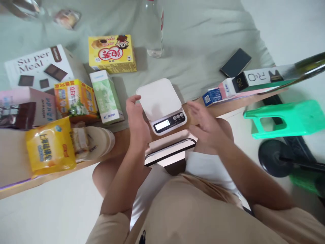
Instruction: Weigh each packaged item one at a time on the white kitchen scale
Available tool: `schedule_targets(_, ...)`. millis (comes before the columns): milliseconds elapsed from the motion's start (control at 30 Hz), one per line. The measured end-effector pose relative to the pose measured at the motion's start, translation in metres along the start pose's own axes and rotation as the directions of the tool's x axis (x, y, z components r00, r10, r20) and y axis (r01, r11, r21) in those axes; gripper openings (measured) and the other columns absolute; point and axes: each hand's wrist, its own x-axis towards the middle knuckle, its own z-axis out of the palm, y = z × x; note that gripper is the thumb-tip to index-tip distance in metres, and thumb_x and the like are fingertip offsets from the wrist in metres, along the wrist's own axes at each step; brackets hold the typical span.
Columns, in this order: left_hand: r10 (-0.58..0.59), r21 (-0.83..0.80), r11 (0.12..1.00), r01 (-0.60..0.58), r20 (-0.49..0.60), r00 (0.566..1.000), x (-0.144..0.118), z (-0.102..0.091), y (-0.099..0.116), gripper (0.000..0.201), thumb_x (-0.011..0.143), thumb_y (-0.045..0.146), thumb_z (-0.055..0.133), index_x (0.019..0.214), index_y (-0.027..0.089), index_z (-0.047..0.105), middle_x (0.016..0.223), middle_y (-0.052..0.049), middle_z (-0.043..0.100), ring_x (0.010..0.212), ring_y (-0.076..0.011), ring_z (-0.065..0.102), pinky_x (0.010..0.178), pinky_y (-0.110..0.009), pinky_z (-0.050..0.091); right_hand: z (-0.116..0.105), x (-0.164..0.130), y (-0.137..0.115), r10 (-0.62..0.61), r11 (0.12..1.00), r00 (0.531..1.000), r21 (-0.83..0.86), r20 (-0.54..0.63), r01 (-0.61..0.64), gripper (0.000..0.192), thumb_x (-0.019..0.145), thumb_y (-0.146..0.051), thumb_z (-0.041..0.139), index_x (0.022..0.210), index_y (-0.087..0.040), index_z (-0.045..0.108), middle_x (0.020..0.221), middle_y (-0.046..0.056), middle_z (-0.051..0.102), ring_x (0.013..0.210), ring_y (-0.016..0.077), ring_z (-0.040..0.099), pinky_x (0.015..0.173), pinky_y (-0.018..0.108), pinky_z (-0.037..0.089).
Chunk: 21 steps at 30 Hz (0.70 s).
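Observation:
In the head view a white digital kitchen scale (pixel 160 99) sits on the table edge in front of me, its display lit and nothing on its plate. My left hand (pixel 137 118) is at the scale's left side, thumb and fingers apart, fingertips close to the plate's edge; whether they touch it I cannot tell. My right hand (pixel 204 123) hovers just right of the scale's buttons, slightly blurred, with its fingers spread and nothing in them.
Left of the scale stand a green-white carton (pixel 106 96), a yellow box (pixel 111 54), an orange box (pixel 76 100), a Super Meal box (pixel 45 67) and a yellow packet (pixel 50 147). A bottle (pixel 154 30) stands behind. Rightward are a phone (pixel 236 63), small boxes (pixel 215 95) and a green stool (pixel 286 118).

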Motion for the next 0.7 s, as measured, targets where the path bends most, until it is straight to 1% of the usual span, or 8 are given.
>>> schedule_targets(67, -0.036, 0.012, 0.999, 0.036, 0.005, 0.999, -0.001, -0.002, -0.004, 0.034, 0.101, 0.059, 0.060, 0.120, 0.030, 0.059, 0.122, -0.002, 0.065, 0.120, -0.0210, 0.062, 0.114, -0.040, 0.053, 0.035, 0.005, 0.022, 0.016, 0.998, 1.000, 0.066, -0.011, -0.015, 0.074, 0.089, -0.027, 0.065, 0.159, -0.031, 0.043, 0.171, 0.005, 0.045, 0.164, 0.0263, 0.043, 0.142, 0.056, 0.035)
schedule_targets(100, -0.055, 0.013, 0.998, 0.054, 0.013, 0.998, -0.003, -0.003, -0.006, 0.034, 0.103, 0.059, 0.058, 0.122, 0.030, 0.058, 0.124, -0.002, 0.066, 0.118, -0.0200, 0.063, 0.113, -0.039, 0.053, 0.045, 0.008, 0.028, 0.021, 0.996, 0.999, 0.089, -0.027, -0.019, 0.075, 0.089, -0.026, 0.062, 0.160, -0.031, 0.040, 0.172, 0.006, 0.042, 0.165, 0.0254, 0.040, 0.143, 0.056, 0.032)
schedule_targets(167, -0.088, 0.003, 0.996, 0.088, 0.063, 0.994, -0.005, -0.004, -0.010, 0.039, 0.105, 0.062, 0.053, 0.128, 0.031, 0.054, 0.131, -0.004, 0.067, 0.116, -0.0193, 0.067, 0.110, -0.039, 0.055, 0.056, 0.013, 0.032, 0.030, 0.992, 0.997, 0.120, -0.070, -0.021, 0.075, 0.088, -0.025, 0.060, 0.159, -0.029, 0.038, 0.172, 0.007, 0.041, 0.166, 0.0249, 0.038, 0.144, 0.055, 0.029)
schedule_targets(267, -0.075, -0.009, 0.997, 0.077, 0.114, 0.991, -0.005, -0.007, -0.017, 0.049, 0.104, 0.070, 0.051, 0.134, 0.032, 0.051, 0.141, -0.007, 0.063, 0.130, -0.0205, 0.065, 0.117, -0.040, 0.052, 0.060, 0.013, 0.029, 0.035, 0.982, 0.997, 0.185, -0.071, -0.021, 0.073, 0.088, -0.024, 0.057, 0.158, -0.028, 0.037, 0.171, 0.007, 0.043, 0.166, 0.0232, 0.039, 0.143, 0.053, 0.033)
schedule_targets(367, -0.026, -0.003, 1.000, 0.027, 0.071, 0.997, 0.000, -0.011, -0.023, 0.046, 0.103, 0.067, 0.055, 0.134, 0.034, 0.051, 0.146, -0.006, 0.061, 0.148, -0.0212, 0.056, 0.126, -0.041, 0.047, 0.063, 0.010, 0.029, 0.017, 0.974, 0.999, 0.225, -0.045, -0.006, 0.070, 0.089, -0.026, 0.059, 0.156, -0.028, 0.038, 0.168, 0.009, 0.048, 0.161, 0.0237, 0.046, 0.137, 0.051, 0.043)
schedule_targets(500, -0.036, 0.003, 0.999, 0.036, 0.078, 0.996, 0.000, -0.012, -0.018, 0.046, 0.103, 0.069, 0.052, 0.133, 0.034, 0.049, 0.147, -0.006, 0.060, 0.150, -0.0226, 0.054, 0.126, -0.045, 0.047, 0.066, 0.008, 0.035, 0.042, 0.972, 0.997, 0.235, -0.066, -0.026, 0.070, 0.089, -0.029, 0.064, 0.155, -0.029, 0.040, 0.166, 0.010, 0.049, 0.158, 0.0261, 0.049, 0.137, 0.055, 0.042)
schedule_targets(600, 0.007, 0.040, 0.999, -0.010, 0.057, 0.998, -0.007, -0.011, -0.002, 0.053, 0.100, 0.075, 0.050, 0.133, 0.033, 0.050, 0.146, -0.007, 0.060, 0.147, -0.0244, 0.055, 0.129, -0.049, 0.044, 0.063, 0.006, 0.034, 0.053, 0.973, 0.986, 0.230, -0.158, -0.015, 0.064, 0.091, -0.036, 0.064, 0.152, -0.032, 0.045, 0.165, 0.008, 0.050, 0.159, 0.0283, 0.048, 0.140, 0.060, 0.036)
schedule_targets(700, 0.159, 0.098, 0.983, -0.154, -0.040, 0.987, -0.008, -0.015, 0.018, 0.066, 0.091, 0.085, 0.056, 0.130, 0.032, 0.054, 0.148, -0.007, 0.054, 0.152, -0.0284, 0.046, 0.138, -0.053, 0.030, 0.063, 0.000, 0.019, -0.008, 0.980, 0.953, 0.186, -0.303, 0.068, 0.050, 0.096, -0.044, 0.062, 0.145, -0.035, 0.052, 0.159, 0.008, 0.055, 0.158, 0.0298, 0.049, 0.141, 0.061, 0.032)
